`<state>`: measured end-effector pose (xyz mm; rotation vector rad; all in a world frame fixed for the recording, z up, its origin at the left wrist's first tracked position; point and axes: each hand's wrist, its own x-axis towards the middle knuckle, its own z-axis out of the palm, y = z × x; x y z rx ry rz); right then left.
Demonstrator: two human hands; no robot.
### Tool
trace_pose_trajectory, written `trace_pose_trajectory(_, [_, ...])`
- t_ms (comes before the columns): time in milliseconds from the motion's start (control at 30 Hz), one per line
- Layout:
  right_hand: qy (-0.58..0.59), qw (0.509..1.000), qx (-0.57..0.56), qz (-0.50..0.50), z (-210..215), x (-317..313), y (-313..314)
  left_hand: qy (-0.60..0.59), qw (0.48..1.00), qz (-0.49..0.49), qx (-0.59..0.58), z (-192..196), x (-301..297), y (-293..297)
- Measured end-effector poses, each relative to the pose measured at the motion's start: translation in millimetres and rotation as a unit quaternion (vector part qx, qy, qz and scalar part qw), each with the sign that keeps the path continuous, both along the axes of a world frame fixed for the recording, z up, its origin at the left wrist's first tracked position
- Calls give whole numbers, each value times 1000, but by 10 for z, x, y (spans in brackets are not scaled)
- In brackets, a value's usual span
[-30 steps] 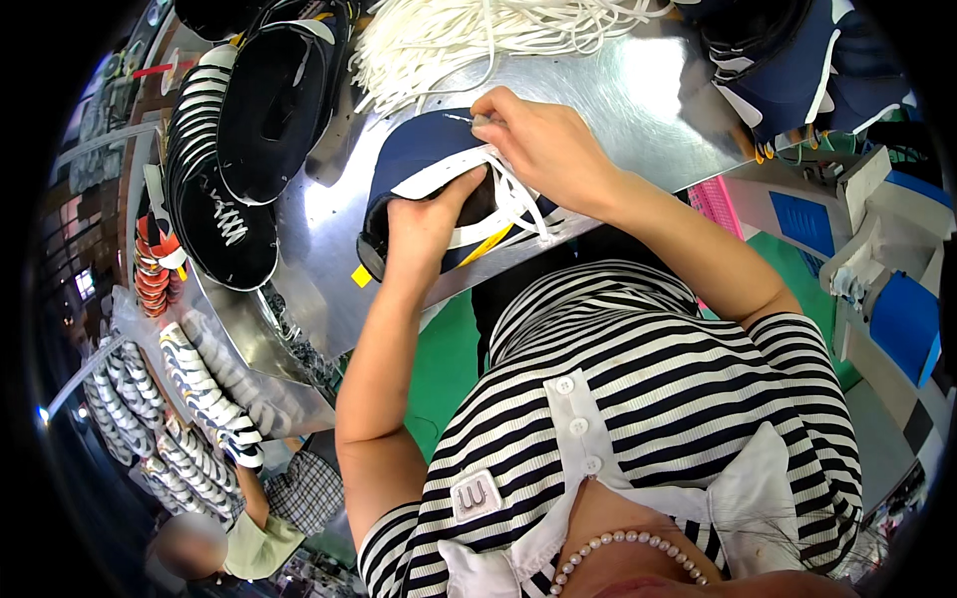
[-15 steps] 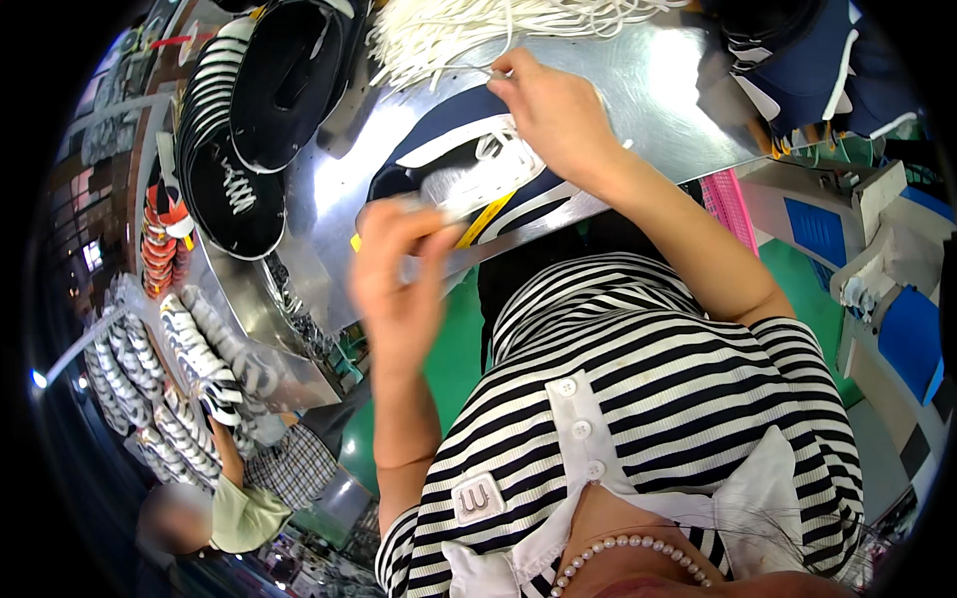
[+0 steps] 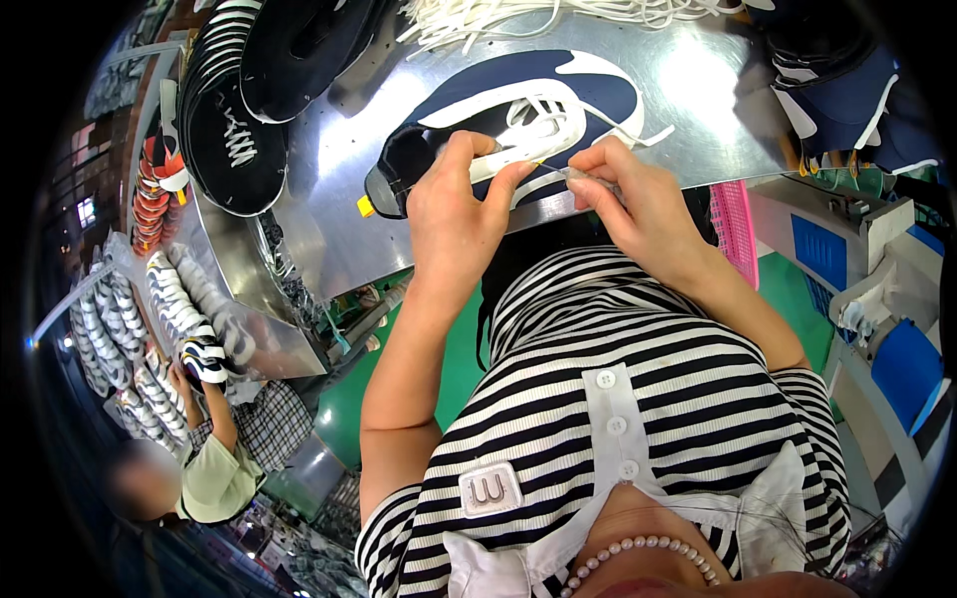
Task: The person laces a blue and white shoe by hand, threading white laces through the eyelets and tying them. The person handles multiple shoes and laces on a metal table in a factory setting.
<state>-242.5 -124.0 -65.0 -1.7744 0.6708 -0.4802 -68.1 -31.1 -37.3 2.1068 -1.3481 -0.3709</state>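
A navy shoe upper (image 3: 469,90) with white trim lies on its side on the metal table in front of me. A white lace (image 3: 648,138) trails off its toe end, and more white strands cross at its opening. My left hand (image 3: 454,209) grips the near white edge of the upper between thumb and fingers. Close to its right, my right hand (image 3: 633,199) is closed in a pinch. A thin dark line runs from these fingertips toward the left thumb; what it is, I cannot make out. A yellow tab (image 3: 365,206) sticks out at the heel end.
White laces (image 3: 558,20) lie heaped at the table's far side. Stacked black shoe uppers (image 3: 234,149) stand at left, more navy uppers (image 3: 847,90) at right. A pink basket (image 3: 733,234) hangs below the right table edge. Another person (image 3: 214,478) handles shoes at far left.
My right hand has come down from near the lace heap to the upper's near edge. My left hand, blurred before, has moved right and now grips the upper.
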Motion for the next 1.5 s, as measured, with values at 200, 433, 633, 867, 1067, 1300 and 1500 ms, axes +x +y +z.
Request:
trace_pose_trajectory(200, [6,1000,25,-2,6,66,-48,9,1000,-8,-22,-31,4,-7])
trace_pose_trajectory(433, [28,994,103,9,-20,272,-88,-60,979,-139,-139,-208,-29,20])
trace_pose_trajectory(633, [104,991,-8,84,166,-44,-312,-110,984,-91,-108,-195,-58,176])
trace_pose_trajectory(867, [43,960,-231,153,330,388,-354,-152,960,-156,-174,-189,-38,157])
trace_pose_trajectory(1067, [27,986,-34,158,211,443,-430,-116,962,-181,-167,-182,-10,158])
trace_pose_trajectory(1300, [-154,982,100,31,670,512,-721,-46,977,-179,-109,-135,55,211])
trace_pose_trajectory(1500, [6,979,188,78,167,703,-465,199,979,49,-25,-70,109,111])
